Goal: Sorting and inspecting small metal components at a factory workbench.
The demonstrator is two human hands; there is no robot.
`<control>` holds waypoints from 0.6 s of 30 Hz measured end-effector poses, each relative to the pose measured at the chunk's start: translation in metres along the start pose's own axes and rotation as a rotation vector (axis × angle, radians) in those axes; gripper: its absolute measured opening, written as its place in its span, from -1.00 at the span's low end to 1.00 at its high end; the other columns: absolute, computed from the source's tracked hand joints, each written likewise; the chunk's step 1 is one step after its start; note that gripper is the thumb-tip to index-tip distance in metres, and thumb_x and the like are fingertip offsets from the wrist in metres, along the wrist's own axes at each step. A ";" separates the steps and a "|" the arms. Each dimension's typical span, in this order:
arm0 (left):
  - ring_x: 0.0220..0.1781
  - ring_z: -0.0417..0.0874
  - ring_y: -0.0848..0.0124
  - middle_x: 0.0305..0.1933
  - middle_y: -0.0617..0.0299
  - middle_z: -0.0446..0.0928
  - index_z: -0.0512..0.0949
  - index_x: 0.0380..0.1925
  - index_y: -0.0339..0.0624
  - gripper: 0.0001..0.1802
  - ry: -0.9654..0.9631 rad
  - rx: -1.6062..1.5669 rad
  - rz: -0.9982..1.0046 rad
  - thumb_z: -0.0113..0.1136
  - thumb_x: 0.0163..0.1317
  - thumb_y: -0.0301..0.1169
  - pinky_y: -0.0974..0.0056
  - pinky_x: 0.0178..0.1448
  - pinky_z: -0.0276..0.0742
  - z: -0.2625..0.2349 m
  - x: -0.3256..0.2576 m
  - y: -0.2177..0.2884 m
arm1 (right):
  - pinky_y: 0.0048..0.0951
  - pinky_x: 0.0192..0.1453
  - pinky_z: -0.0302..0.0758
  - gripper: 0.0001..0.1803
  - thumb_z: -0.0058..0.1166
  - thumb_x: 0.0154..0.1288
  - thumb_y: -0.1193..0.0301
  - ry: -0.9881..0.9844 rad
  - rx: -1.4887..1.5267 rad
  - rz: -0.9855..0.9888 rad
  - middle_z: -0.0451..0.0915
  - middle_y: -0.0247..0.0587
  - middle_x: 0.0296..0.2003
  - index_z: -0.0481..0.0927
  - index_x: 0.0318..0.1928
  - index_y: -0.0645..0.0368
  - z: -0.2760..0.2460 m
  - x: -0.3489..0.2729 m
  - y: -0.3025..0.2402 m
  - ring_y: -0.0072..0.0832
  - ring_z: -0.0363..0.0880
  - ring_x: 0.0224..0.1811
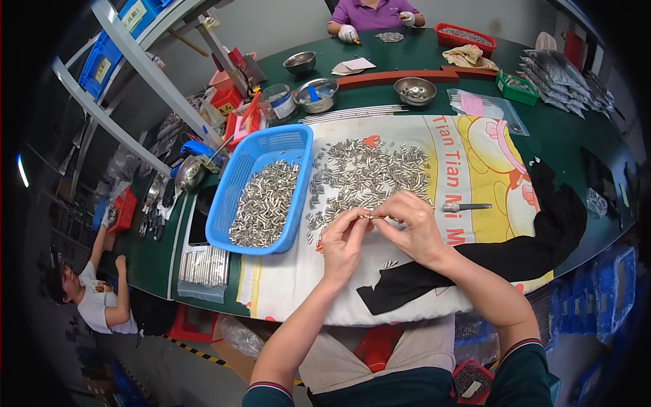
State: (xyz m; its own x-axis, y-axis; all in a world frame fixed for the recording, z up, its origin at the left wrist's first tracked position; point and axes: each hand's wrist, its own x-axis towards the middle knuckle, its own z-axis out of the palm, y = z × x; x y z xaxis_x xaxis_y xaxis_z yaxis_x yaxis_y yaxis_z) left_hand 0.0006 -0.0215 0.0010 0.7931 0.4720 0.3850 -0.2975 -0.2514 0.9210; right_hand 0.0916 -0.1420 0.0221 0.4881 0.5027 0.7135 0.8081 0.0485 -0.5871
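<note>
Close together over the near edge of a loose pile, my left hand (342,247) and my right hand (417,227) meet fingertip to fingertip. Both are closed in a pinch on one small metal pin (368,217), mostly covered by the fingers. The pile of short silvery metal pins (369,169) spreads over a printed towel (291,285). Left of it stands a blue plastic basket (306,152) holding many more such pins (268,203). A few pins (390,264) lie apart below my right hand. Under my right forearm stretches a black cloth (502,258).
A dark-handled tool (471,206) lies right of the pile. Behind are metal rods (356,114), steel bowls (415,91) and a green tray (517,88). Bagged rods (203,268) lie left of the basket. One co-worker (373,15) sits opposite in white gloves; another person (102,292) is at left.
</note>
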 end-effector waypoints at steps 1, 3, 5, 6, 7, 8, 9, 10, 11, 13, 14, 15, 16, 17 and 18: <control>-0.34 0.59 0.51 -0.33 0.20 0.56 0.55 -0.27 -0.36 -0.88 0.016 -0.085 -0.028 0.07 0.22 -0.58 0.44 -0.24 0.52 0.000 -0.001 0.000 | -0.49 -0.50 0.40 -0.87 0.21 -0.06 0.57 0.010 0.003 0.015 0.54 -0.27 -0.47 0.61 -0.40 0.20 0.003 -0.003 0.002 -0.43 0.49 -0.43; -0.31 0.60 0.50 -0.30 0.18 0.57 0.55 -0.26 -0.39 -0.87 0.008 -0.073 -0.040 0.06 0.22 -0.60 0.44 -0.19 0.54 0.000 -0.003 0.001 | -0.50 -0.51 0.39 -0.87 0.21 -0.05 0.57 0.024 0.005 0.009 0.54 -0.28 -0.47 0.61 -0.39 0.19 0.005 -0.005 0.003 -0.44 0.49 -0.43; -0.30 0.61 0.49 -0.29 0.17 0.57 0.56 -0.23 -0.38 -0.85 0.033 -0.112 -0.034 0.08 0.20 -0.62 0.43 -0.18 0.55 -0.002 -0.004 -0.004 | -0.51 -0.52 0.39 -0.87 0.20 -0.04 0.57 0.030 0.007 0.005 0.55 -0.29 -0.47 0.62 -0.38 0.19 0.008 -0.007 0.003 -0.46 0.48 -0.43; -0.30 0.61 0.49 -0.29 0.17 0.57 0.56 -0.23 -0.38 -0.85 0.033 -0.114 -0.034 0.08 0.20 -0.62 0.43 -0.18 0.55 -0.003 -0.005 -0.006 | -0.52 -0.53 0.38 -0.87 0.20 -0.03 0.57 0.031 0.032 0.033 0.55 -0.29 -0.47 0.62 -0.38 0.19 0.011 -0.007 0.003 -0.48 0.48 -0.44; -0.29 0.61 0.49 -0.29 0.17 0.58 0.56 -0.22 -0.37 -0.84 0.035 -0.114 -0.023 0.09 0.19 -0.62 0.43 -0.17 0.55 -0.003 -0.005 -0.006 | -0.53 -0.54 0.37 -0.87 0.19 -0.03 0.58 0.034 0.058 0.060 0.55 -0.30 -0.47 0.62 -0.38 0.19 0.011 -0.007 0.003 -0.49 0.47 -0.44; -0.28 0.61 0.49 -0.28 0.16 0.59 0.57 -0.22 -0.37 -0.83 0.037 -0.114 -0.012 0.10 0.19 -0.63 0.44 -0.16 0.55 -0.003 -0.005 -0.007 | -0.53 -0.54 0.37 -0.87 0.19 -0.03 0.58 0.035 0.057 0.060 0.55 -0.30 -0.47 0.62 -0.38 0.19 0.011 -0.007 0.003 -0.49 0.47 -0.44; -0.28 0.61 0.49 -0.28 0.16 0.59 0.57 -0.22 -0.37 -0.83 0.036 -0.115 -0.012 0.10 0.19 -0.63 0.44 -0.16 0.55 -0.003 -0.005 -0.006 | -0.53 -0.54 0.37 -0.88 0.19 -0.02 0.58 0.038 0.058 0.061 0.55 -0.30 -0.46 0.62 -0.38 0.19 0.011 -0.008 0.003 -0.50 0.47 -0.45; -0.27 0.62 0.49 -0.27 0.17 0.59 0.57 -0.22 -0.36 -0.83 0.035 -0.105 -0.017 0.11 0.18 -0.62 0.44 -0.16 0.55 -0.003 -0.005 -0.005 | -0.54 -0.55 0.36 -0.88 0.18 -0.02 0.58 0.041 0.061 0.061 0.55 -0.30 -0.46 0.62 -0.38 0.19 0.011 -0.008 0.004 -0.51 0.46 -0.45; -0.26 0.62 0.50 -0.27 0.17 0.60 0.57 -0.21 -0.36 -0.83 0.033 -0.094 -0.022 0.12 0.18 -0.62 0.45 -0.16 0.55 -0.002 -0.004 -0.004 | -0.54 -0.55 0.36 -0.88 0.18 -0.02 0.58 0.042 0.060 0.061 0.55 -0.30 -0.46 0.62 -0.38 0.19 0.011 -0.008 0.004 -0.51 0.46 -0.45; -0.25 0.62 0.50 -0.26 0.17 0.60 0.58 -0.22 -0.35 -0.83 0.038 -0.093 -0.029 0.12 0.17 -0.62 0.45 -0.15 0.54 -0.001 -0.004 -0.003 | -0.55 -0.54 0.36 -0.88 0.19 -0.01 0.58 0.042 0.038 0.049 0.55 -0.31 -0.46 0.62 -0.37 0.19 0.011 -0.008 0.006 -0.51 0.46 -0.45; -0.25 0.63 0.50 -0.26 0.18 0.60 0.58 -0.22 -0.35 -0.83 0.043 -0.093 -0.036 0.12 0.17 -0.62 0.45 -0.14 0.54 -0.001 -0.004 -0.003 | -0.55 -0.54 0.36 -0.88 0.19 -0.01 0.58 0.041 0.038 0.050 0.55 -0.31 -0.46 0.62 -0.37 0.19 0.011 -0.008 0.006 -0.51 0.46 -0.45; -0.25 0.63 0.50 -0.26 0.18 0.60 0.58 -0.22 -0.35 -0.83 0.044 -0.093 -0.037 0.12 0.17 -0.62 0.45 -0.14 0.54 -0.001 -0.004 -0.003 | -0.55 -0.54 0.36 -0.88 0.19 -0.01 0.57 0.031 0.036 0.056 0.54 -0.30 -0.47 0.62 -0.37 0.20 0.010 -0.008 0.006 -0.51 0.46 -0.45; -0.26 0.63 0.49 -0.26 0.17 0.60 0.57 -0.21 -0.36 -0.83 0.042 -0.104 -0.073 0.10 0.18 -0.62 0.44 -0.14 0.55 -0.001 -0.005 -0.004 | -0.55 -0.54 0.36 -0.88 0.19 0.00 0.56 0.020 0.033 0.063 0.54 -0.30 -0.48 0.62 -0.36 0.21 0.011 -0.008 0.007 -0.52 0.46 -0.45; -0.26 0.64 0.48 -0.26 0.15 0.60 0.56 -0.21 -0.37 -0.82 0.040 -0.115 -0.109 0.07 0.19 -0.63 0.43 -0.13 0.56 0.000 -0.005 -0.005 | -0.55 -0.54 0.36 -0.88 0.19 0.00 0.56 0.017 0.033 0.064 0.54 -0.30 -0.48 0.62 -0.36 0.21 0.010 -0.008 0.006 -0.52 0.46 -0.45; -0.26 0.64 0.48 -0.26 0.15 0.60 0.56 -0.21 -0.37 -0.82 0.041 -0.117 -0.111 0.07 0.19 -0.63 0.43 -0.13 0.56 -0.001 -0.005 -0.005 | -0.48 -0.48 0.40 -0.89 0.19 -0.01 0.54 -0.039 0.048 0.139 0.53 -0.25 -0.49 0.62 -0.38 0.23 0.008 -0.006 0.004 -0.45 0.48 -0.45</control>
State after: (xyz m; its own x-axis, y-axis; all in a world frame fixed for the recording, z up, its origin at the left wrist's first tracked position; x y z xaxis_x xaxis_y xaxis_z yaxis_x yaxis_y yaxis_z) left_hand -0.0019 -0.0217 -0.0053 0.8028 0.5263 0.2801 -0.2706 -0.0970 0.9578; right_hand 0.0893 -0.1381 0.0118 0.5808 0.5402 0.6090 0.7162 0.0166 -0.6977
